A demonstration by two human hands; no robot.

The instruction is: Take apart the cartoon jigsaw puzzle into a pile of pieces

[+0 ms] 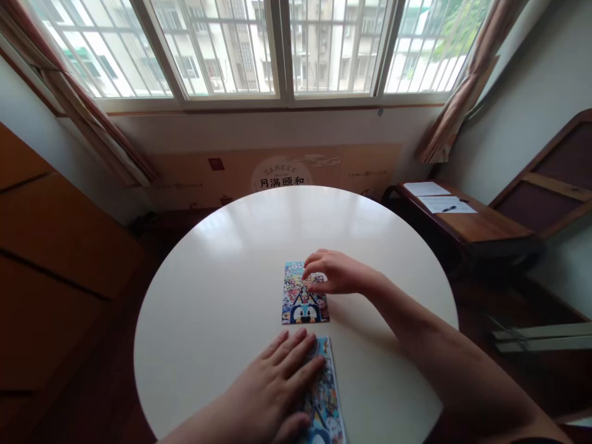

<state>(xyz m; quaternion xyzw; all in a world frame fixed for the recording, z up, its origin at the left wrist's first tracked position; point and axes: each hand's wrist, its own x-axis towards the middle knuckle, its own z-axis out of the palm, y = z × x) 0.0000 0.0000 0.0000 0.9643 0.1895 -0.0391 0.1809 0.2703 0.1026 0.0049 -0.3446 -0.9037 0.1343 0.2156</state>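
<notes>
A colourful picture card (305,311) with a cartoon dog's head at its lower edge lies flat near the middle of the round white table. Over its upper right part hovers my right hand (337,271), thumb and fingers curved and apart, with nothing visible between them. Whether a fingertip touches the card I cannot tell. Closer to me lies a second item with a similar printed picture, a flat sheet or booklet (330,388). My left hand (277,382) rests flat on its left side with fingers stretched out, covering much of the print.
The round white table (198,320) stands before a barred window (226,49). To the right is a wooden desk (485,225) with papers (446,204) and a pen (449,209). A wooden cabinet (50,277) fills the left side. A large printed box (185,176) leans below the window.
</notes>
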